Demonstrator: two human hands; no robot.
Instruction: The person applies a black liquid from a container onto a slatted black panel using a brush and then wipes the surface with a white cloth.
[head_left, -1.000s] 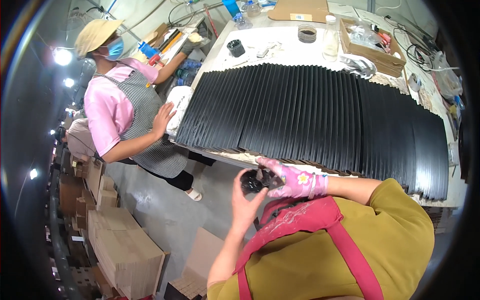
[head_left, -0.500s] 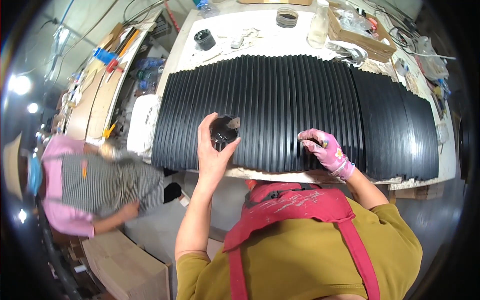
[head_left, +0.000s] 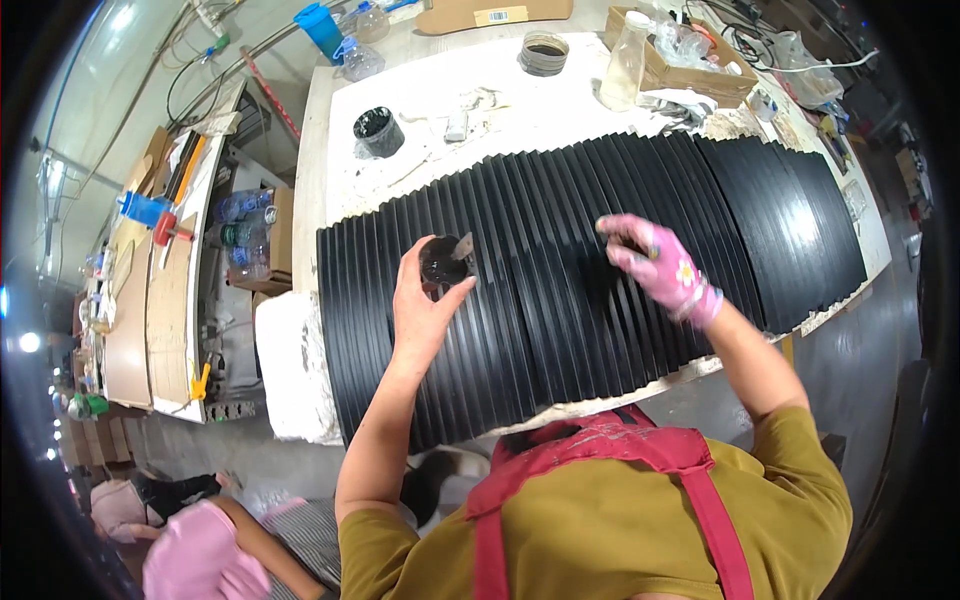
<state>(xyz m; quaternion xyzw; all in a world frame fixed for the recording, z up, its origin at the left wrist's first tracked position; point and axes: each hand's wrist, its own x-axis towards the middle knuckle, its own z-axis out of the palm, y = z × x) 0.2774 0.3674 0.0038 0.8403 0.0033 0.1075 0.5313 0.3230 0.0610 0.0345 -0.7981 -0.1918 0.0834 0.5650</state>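
Observation:
My bare left hand (head_left: pixel 418 315) grips a small black cup (head_left: pixel 438 262), thumb and fingers around its sides. Dark, shiny matter shows inside, and a flat greyish scraper (head_left: pixel 464 246) sticks up at the cup's right rim. Below the cup lies a broad row of black ribbed strips (head_left: pixel 480 345), packed side by side across the table. My right hand (head_left: pixel 668 268), in a pink glove with a flower print, is over the strips to the right. Its fingers are curled together; what they hold, if anything, is hidden.
Behind the strips stand a black-smeared pot (head_left: pixel 378 134), an open round tub (head_left: pixel 543 55) and a clear bottle (head_left: pixel 624 62). A cardboard box (head_left: pixel 690 80) of odds and ends sits at the back right. Lower left, a person in pink (head_left: pixel 205 555) is close by.
My view has shifted, so the table appears turned and the person on the left sits lower. The left hand still holds the cup; the right hand has moved up slightly over the strips.

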